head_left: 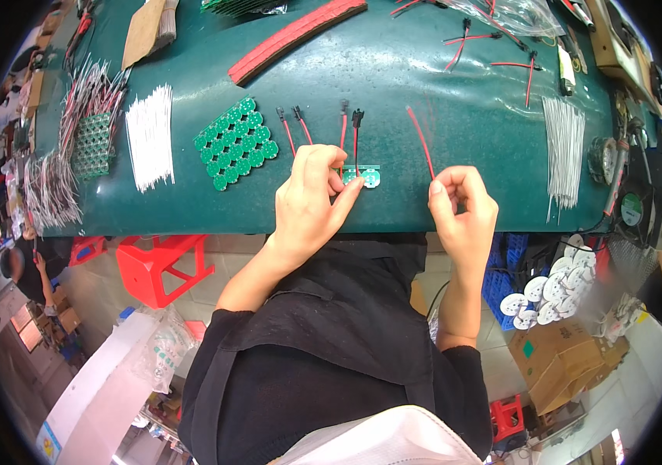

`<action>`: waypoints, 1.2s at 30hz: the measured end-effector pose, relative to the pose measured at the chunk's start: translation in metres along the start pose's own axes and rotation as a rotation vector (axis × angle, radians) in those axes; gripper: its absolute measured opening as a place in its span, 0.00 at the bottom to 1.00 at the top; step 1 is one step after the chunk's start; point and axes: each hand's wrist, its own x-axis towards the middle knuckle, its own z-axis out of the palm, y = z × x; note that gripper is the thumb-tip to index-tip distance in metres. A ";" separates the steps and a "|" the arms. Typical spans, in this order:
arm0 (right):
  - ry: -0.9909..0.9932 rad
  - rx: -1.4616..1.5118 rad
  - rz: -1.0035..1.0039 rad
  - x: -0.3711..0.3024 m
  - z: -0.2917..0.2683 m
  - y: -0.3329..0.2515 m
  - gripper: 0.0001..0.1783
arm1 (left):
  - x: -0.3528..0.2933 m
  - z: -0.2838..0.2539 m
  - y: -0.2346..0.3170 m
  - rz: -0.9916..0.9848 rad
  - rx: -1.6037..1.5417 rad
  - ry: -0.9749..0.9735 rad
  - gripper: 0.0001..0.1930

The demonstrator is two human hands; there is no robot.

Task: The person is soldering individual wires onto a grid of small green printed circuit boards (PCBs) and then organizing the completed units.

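My left hand is closed on a small strip of round green circuit boards at the near part of the table, its thumb lying on the strip. Connector leads, red and black with black plugs, stretch away from around these fingers: one lead ends at the strip, while another pair runs behind the hand, where their lower ends are hidden. To the right, my right hand pinches one end of a thin red wire. The wire's far end is blurred and points away from me.
A panel of round green boards lies left of my hands, beside a bundle of white wires. More white wires lie at right. Further back are a red padded strip and loose connector leads. A red stool stands below left.
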 end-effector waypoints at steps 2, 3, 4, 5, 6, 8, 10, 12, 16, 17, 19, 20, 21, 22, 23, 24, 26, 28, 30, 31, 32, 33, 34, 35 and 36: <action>0.009 0.017 -0.006 -0.005 0.000 -0.004 0.05 | 0.000 0.001 -0.003 0.082 0.033 0.010 0.16; -0.027 0.027 0.030 -0.008 -0.001 -0.007 0.05 | 0.001 0.001 -0.004 0.082 0.033 0.012 0.16; -0.063 0.037 0.067 -0.011 -0.003 -0.009 0.05 | 0.001 0.001 -0.006 0.139 0.073 -0.013 0.15; -0.083 0.040 0.094 -0.014 -0.004 -0.010 0.06 | 0.001 0.001 -0.006 0.195 0.114 -0.038 0.15; -0.084 0.038 0.093 -0.016 -0.005 -0.013 0.06 | 0.001 -0.001 -0.006 0.195 0.114 -0.037 0.15; -0.153 0.026 0.115 -0.020 -0.007 -0.021 0.06 | 0.002 -0.005 -0.003 0.354 0.093 0.015 0.17; -0.174 0.042 0.131 -0.023 -0.007 -0.026 0.06 | 0.010 -0.007 0.004 0.433 0.080 0.035 0.15; -0.264 0.091 0.098 -0.026 -0.008 -0.032 0.07 | 0.012 -0.006 0.003 0.512 0.068 0.055 0.13; -0.352 0.397 0.121 -0.027 -0.009 -0.023 0.07 | 0.007 -0.008 0.000 0.564 0.016 0.015 0.12; -0.352 0.522 0.027 -0.021 -0.008 -0.019 0.12 | 0.006 -0.012 0.002 0.436 -0.066 -0.022 0.11; -0.293 0.454 0.003 -0.015 -0.001 -0.015 0.13 | 0.002 -0.018 0.005 0.068 -0.382 -0.131 0.08; -0.260 0.351 -0.014 -0.013 0.005 -0.012 0.14 | -0.001 -0.019 0.004 -0.170 -0.693 -0.176 0.08; -0.262 0.235 -0.088 -0.011 0.010 -0.012 0.13 | 0.000 -0.021 0.006 -0.262 -0.852 -0.197 0.08; -0.267 0.120 -0.163 -0.008 0.017 -0.014 0.13 | 0.001 -0.022 0.007 -0.354 -1.009 -0.213 0.08; -0.243 0.105 -0.198 -0.009 0.024 -0.014 0.13 | 0.000 -0.021 0.006 -0.354 -1.008 -0.213 0.08; -0.225 0.119 -0.233 -0.009 0.029 -0.013 0.10 | -0.002 -0.019 0.003 -0.322 -1.013 -0.235 0.09; -0.139 0.055 -0.389 -0.009 0.036 -0.009 0.09 | -0.003 -0.017 0.003 -0.292 -1.016 -0.256 0.09; -0.080 -0.109 -0.556 -0.006 0.037 -0.003 0.09 | -0.005 -0.015 0.006 -0.255 -0.815 -0.199 0.09; -0.019 -0.274 -0.719 -0.004 0.036 0.004 0.10 | -0.005 -0.015 0.008 -0.265 -0.791 -0.212 0.08; -0.003 -0.327 -0.792 -0.003 0.037 0.007 0.11 | -0.005 -0.015 0.009 -0.272 -0.768 -0.223 0.08; 0.013 -0.381 -0.864 -0.003 0.037 0.009 0.13 | -0.004 -0.014 0.009 -0.273 -0.767 -0.224 0.08; -0.007 -0.370 -0.830 -0.001 0.034 0.009 0.13 | -0.003 -0.013 0.009 -0.251 -0.716 -0.197 0.08; -0.028 -0.360 -0.797 0.002 0.031 0.006 0.14 | -0.002 -0.011 0.009 -0.230 -0.666 -0.169 0.08; -0.023 -0.372 -0.720 0.003 0.027 0.006 0.13 | -0.001 -0.009 0.008 -0.231 -0.665 -0.168 0.08; 0.014 -0.355 -0.688 0.005 0.025 0.011 0.11 | 0.000 -0.006 0.005 -0.136 -0.476 -0.133 0.08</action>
